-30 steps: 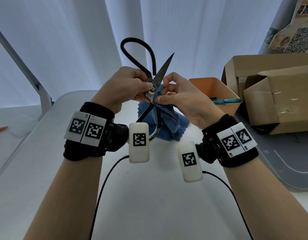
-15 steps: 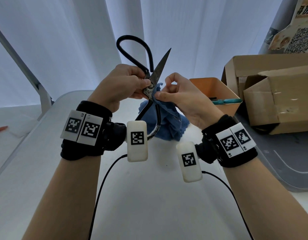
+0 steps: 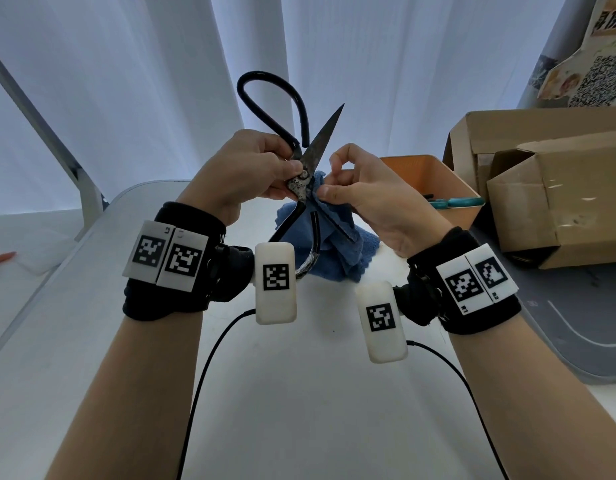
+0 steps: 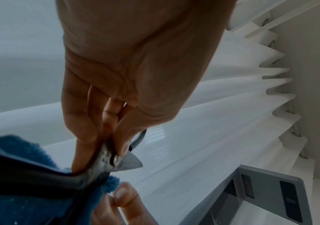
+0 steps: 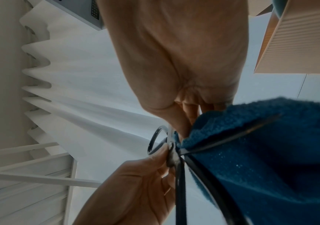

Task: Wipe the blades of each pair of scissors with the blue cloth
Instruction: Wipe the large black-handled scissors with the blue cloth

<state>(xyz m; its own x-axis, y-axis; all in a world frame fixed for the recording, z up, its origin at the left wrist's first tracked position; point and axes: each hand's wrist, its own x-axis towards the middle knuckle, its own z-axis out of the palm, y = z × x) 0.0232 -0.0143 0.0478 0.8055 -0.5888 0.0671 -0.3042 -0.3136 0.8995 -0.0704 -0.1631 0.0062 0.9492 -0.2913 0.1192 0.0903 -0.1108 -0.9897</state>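
Note:
Large black scissors (image 3: 315,147) are held open in the air above the white table (image 3: 299,393). My left hand (image 3: 265,168) pinches them at the rusty pivot (image 4: 109,159). One blade points up and right; one handle loop rises behind it. The other blade runs down and right into the blue cloth (image 3: 344,258). My right hand (image 3: 334,192) pinches the cloth (image 5: 270,152) around that lower blade, close to the pivot (image 5: 171,155). The cloth's lower part hangs to the table. The second handle is partly hidden behind my left wrist device.
An orange basket (image 3: 434,178) at the back right holds teal-handled scissors (image 3: 452,202). Cardboard boxes (image 3: 559,202) stand further right on a grey mat (image 3: 576,323). White curtains hang behind. Black cables run along the table under my forearms.
The scissors and both hands rose and leaned slightly left, then came back a little. Both grips stay where they were, with the right hand's pinch on the cloth still near the pivot.

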